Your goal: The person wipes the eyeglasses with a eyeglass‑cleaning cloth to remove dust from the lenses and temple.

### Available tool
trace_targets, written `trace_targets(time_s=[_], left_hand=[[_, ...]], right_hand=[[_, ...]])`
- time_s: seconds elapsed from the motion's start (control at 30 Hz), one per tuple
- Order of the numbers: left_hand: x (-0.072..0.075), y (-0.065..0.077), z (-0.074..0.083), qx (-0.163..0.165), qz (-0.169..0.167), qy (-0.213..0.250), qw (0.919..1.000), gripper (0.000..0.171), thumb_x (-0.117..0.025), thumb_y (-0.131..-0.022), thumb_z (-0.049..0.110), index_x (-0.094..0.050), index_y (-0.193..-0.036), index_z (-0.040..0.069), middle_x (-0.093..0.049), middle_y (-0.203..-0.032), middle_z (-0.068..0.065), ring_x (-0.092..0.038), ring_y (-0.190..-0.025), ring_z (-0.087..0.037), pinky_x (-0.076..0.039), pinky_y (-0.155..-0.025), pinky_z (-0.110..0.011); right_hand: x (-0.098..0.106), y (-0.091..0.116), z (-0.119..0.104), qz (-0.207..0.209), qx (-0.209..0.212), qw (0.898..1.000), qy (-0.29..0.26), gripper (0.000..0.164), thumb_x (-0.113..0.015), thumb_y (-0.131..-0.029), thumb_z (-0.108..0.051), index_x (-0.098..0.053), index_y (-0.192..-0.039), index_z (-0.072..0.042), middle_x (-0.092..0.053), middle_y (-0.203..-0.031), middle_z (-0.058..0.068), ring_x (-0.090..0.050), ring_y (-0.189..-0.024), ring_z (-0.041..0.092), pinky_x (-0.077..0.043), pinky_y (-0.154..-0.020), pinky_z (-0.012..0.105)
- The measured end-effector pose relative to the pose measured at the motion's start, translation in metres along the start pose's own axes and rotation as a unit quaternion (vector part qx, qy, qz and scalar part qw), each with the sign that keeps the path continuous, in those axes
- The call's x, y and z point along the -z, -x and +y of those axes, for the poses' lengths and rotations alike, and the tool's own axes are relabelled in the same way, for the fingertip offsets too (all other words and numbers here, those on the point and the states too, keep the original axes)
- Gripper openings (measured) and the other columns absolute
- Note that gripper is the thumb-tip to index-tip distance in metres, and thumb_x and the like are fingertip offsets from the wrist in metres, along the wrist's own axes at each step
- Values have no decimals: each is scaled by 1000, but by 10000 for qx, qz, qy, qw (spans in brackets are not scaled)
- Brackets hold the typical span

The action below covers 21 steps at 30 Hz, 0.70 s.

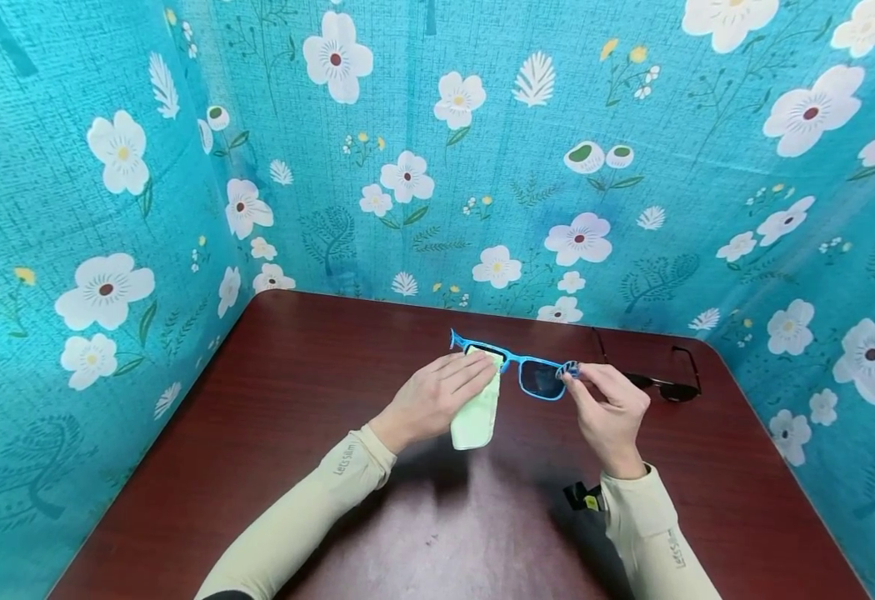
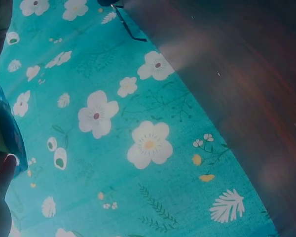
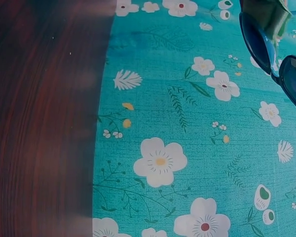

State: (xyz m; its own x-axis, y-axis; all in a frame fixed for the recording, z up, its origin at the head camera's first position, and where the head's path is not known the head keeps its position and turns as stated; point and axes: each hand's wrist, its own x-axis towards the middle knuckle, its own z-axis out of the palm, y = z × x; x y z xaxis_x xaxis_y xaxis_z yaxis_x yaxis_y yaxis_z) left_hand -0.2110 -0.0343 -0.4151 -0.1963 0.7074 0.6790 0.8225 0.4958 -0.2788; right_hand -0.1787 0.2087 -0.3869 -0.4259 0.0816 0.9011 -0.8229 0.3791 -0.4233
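Note:
A pair of blue-framed glasses (image 1: pixel 542 380) with dark lenses is held up above the table, front facing me. My left hand (image 1: pixel 432 397) pinches a pale green cloth (image 1: pixel 475 423) over the lens on the left, fingers lying across its front and the thumb hidden behind. At the other end, my right hand (image 1: pixel 614 410) pinches the frame by its folded-back arm between thumb and fingers. The right wrist view has both dark lenses (image 3: pixel 256 43) at its upper right, with the cloth (image 3: pixel 269 19) against one. Left fingers (image 2: pixel 4 175) edge into the left wrist view.
Black sunglasses (image 1: pixel 679 392) lie on the dark red wooden table (image 1: pixel 287 375) at the back right, beyond my right hand. A small black object with a yellow mark (image 1: pixel 582 497) is beside the right wrist. Blue flowered cloth (image 1: pixel 407 242) hangs around the table's back and sides.

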Motion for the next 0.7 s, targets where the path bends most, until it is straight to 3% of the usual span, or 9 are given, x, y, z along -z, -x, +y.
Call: trace_targets(time_s=[0.17,0.3,0.53,0.7], left_hand=[[-6,-6,3,-57,213,-44,9997,36,-38,-93,7,-44,-128,2,-44,-129,-11,-36,-121,-22,-28,-98,-35],[-5,-7,2,-135,149,-36,9998,36,-34,-94,11,-45,-127,2,-44,-129,-11,-36,-121,-21,-27,-98,-35],[0,1,-3,-239,-148,-164,9995,44,-57,-82,18,-50,-124,5,-48,-126,-9,-38,-120,-20,-27,-99,-34],[-2,6,-2,26,28,-243,9997,41,-56,-82,15,-53,-121,4,-50,-124,-10,-41,-118,-21,-29,-98,-34]], right_hand=[[2,-1,1,-98,-80,9999,-77,17,-70,-64,13,-68,-79,6,-62,-73,13,-54,-64,12,-41,-59,16],[2,-2,-2,-26,-165,9999,-1,17,-68,-64,15,-68,-78,7,-62,-72,13,-52,-64,11,-41,-58,16],[4,4,13,78,-187,9998,63,18,-69,-64,12,-68,-81,6,-62,-74,14,-54,-65,11,-43,-58,14],[4,12,25,10,-122,9999,95,20,-74,-63,7,-69,-81,3,-63,-75,14,-55,-65,11,-43,-60,16]])
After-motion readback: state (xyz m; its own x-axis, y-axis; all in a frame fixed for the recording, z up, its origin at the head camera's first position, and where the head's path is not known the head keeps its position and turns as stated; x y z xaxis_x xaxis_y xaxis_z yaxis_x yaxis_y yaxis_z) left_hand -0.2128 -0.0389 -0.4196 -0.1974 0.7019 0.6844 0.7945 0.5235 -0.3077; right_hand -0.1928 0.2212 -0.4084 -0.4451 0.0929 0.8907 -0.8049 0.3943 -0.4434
